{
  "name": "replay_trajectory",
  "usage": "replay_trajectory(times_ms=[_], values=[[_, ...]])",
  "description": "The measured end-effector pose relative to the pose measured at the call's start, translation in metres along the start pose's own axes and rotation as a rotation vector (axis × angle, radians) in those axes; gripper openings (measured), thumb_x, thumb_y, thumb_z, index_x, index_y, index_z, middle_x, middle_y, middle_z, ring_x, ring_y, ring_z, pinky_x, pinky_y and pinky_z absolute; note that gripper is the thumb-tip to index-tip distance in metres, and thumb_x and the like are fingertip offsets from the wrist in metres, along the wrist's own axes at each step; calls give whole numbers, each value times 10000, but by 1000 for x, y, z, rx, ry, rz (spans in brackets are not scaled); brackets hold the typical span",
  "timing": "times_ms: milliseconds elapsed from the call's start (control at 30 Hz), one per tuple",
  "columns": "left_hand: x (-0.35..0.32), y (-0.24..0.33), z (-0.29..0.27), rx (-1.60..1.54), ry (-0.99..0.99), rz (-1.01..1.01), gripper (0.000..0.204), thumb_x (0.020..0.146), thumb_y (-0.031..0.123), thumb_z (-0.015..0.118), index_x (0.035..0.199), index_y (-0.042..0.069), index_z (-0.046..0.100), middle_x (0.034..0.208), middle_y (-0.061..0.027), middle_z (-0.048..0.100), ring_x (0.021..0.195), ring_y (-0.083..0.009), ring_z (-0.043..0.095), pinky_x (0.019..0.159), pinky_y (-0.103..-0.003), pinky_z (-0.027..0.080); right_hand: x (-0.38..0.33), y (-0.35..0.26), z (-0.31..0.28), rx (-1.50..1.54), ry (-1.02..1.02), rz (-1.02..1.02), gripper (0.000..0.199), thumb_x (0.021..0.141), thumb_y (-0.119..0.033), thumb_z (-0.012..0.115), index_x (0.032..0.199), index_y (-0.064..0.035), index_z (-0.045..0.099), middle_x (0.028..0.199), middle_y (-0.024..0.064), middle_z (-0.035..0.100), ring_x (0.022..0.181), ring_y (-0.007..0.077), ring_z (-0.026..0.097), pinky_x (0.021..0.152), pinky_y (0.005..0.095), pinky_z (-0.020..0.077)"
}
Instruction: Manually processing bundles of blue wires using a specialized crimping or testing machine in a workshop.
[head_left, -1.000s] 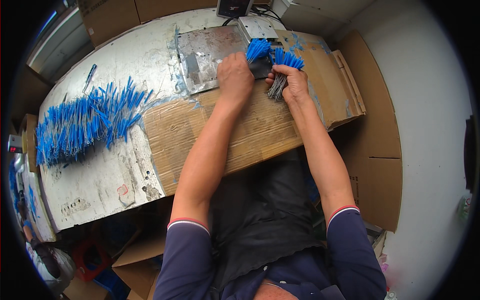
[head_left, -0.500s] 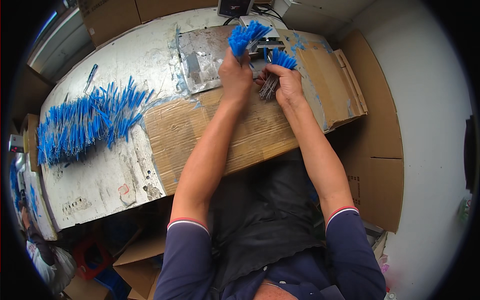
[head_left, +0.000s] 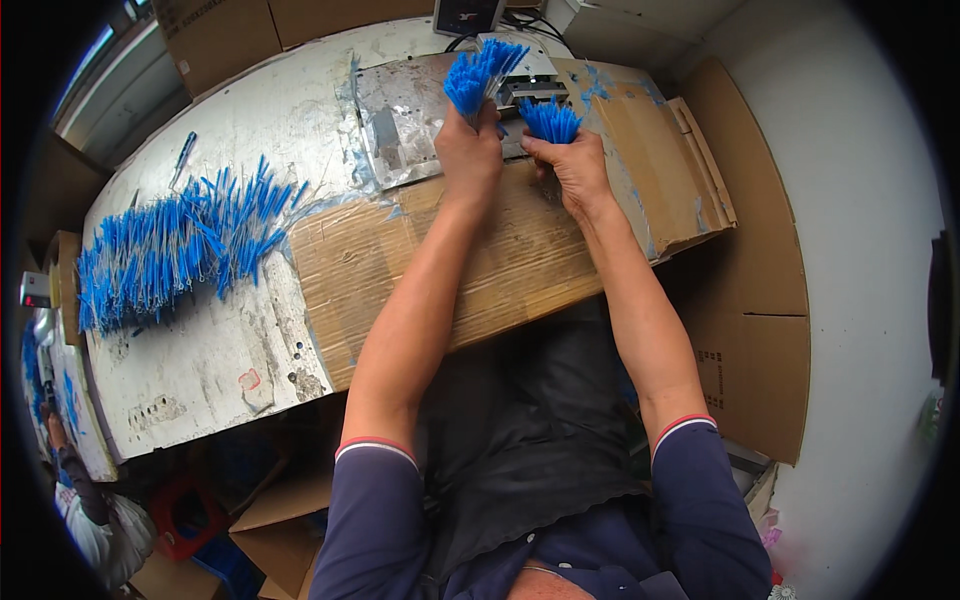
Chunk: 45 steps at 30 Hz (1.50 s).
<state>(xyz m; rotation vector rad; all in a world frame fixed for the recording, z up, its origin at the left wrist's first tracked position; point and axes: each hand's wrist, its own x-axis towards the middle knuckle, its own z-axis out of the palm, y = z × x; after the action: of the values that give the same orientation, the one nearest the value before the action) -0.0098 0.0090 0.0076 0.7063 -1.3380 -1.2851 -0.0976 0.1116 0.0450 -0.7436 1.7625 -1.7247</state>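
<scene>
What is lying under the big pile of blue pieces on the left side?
The pile of blue pieces lies on a worn metal tabletop, bare around it. The surface directly beneath the pile is covered.

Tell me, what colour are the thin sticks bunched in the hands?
Bright blue: the bunches show in the head view.

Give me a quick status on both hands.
Left hand grips a blue bundle. Right hand grips a second bundle. Small machine just beyond, nothing between.
</scene>
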Motion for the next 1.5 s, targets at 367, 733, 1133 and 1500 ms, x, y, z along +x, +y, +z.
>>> replay_trajectory(times_ms=[367,733,1133,1500], values=[[0,4,-3,63,-36,19,109,975,116,638,1024,20,646,861,-64,728,680,-135,694,561,-281,512,4,-1,-7,-36,57,82,163,753,37,780,891,18,694,786,61,690,556,118,598,446,247,439],[5,-4,-7,138,69,32,107,989,127,608,1045,42,639,885,-58,743,738,-145,714,636,-300,522,25,15,-14,-13,200,102,134,728,65,777,819,19,690,694,64,667,511,121,577,424,252,422],[1,-2,-6,433,100,188,126,944,132,641,1022,58,576,810,-171,692,745,-417,664,666,-495,490,24,12,-15,6,252,96,120,749,18,787,817,9,689,688,60,664,534,124,599,440,258,458],[2,-14,-4,639,18,328,128,944,138,645,1021,59,579,875,-184,696,837,-412,669,731,-495,486,17,11,-21,213,313,127,148,780,18,768,888,28,667,741,93,671,582,186,661,484,307,582]])
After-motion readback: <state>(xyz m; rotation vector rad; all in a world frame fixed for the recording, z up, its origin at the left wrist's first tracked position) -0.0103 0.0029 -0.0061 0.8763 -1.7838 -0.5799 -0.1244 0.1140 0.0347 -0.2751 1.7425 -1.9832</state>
